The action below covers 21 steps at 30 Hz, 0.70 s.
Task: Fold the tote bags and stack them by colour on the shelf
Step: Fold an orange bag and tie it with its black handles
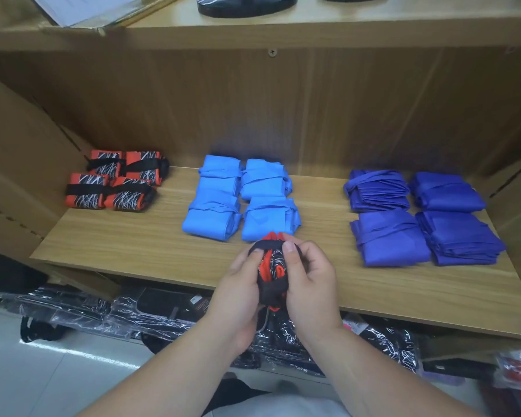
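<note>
Both hands hold one folded red-and-black tote bag (272, 267) above the front edge of the wooden shelf (151, 239). My left hand (240, 284) grips its left side, and my right hand (309, 275) pinches the black strap at its top with thumb and fingers. On the shelf lie three groups of folded bags: several red-and-black bags (115, 180) at the left, several light blue bags (241, 200) in the middle, several dark blue bags (418, 218) at the right.
A cardboard panel (21, 164) leans at the shelf's left end. Black goods in clear plastic wrap (109, 314) lie on the level below. An upper shelf (313, 28) carries black round bases. White floor tiles show at lower left.
</note>
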Each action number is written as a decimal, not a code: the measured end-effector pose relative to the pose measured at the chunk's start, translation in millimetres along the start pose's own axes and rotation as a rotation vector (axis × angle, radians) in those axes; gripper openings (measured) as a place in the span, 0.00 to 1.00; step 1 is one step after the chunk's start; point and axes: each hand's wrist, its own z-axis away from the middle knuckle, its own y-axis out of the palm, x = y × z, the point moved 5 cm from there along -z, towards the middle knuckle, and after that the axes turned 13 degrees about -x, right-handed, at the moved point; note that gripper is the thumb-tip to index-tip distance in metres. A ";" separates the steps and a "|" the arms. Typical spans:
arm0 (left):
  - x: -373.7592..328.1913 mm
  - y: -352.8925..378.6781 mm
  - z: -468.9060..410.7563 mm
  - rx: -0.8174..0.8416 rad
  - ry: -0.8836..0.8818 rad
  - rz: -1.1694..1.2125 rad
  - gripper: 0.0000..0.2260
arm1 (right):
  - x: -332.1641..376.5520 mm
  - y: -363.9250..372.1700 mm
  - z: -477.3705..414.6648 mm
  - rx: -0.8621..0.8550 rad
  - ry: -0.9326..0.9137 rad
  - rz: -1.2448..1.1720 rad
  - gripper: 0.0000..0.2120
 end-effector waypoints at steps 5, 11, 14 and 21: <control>-8.6 7.9 6.0 0.072 -0.045 -0.028 0.12 | -0.2 -4.8 -1.9 -0.036 -0.048 0.110 0.14; -16.9 5.9 4.6 0.082 0.242 -0.158 0.11 | 6.0 -13.2 -7.0 -0.033 0.125 -0.004 0.19; -17.7 8.5 9.7 0.054 0.309 -0.156 0.08 | 10.9 -11.8 -3.5 -0.024 0.144 -0.064 0.21; -18.4 7.6 8.8 0.013 0.307 -0.162 0.10 | 11.0 -12.8 -0.3 -0.024 0.113 -0.074 0.10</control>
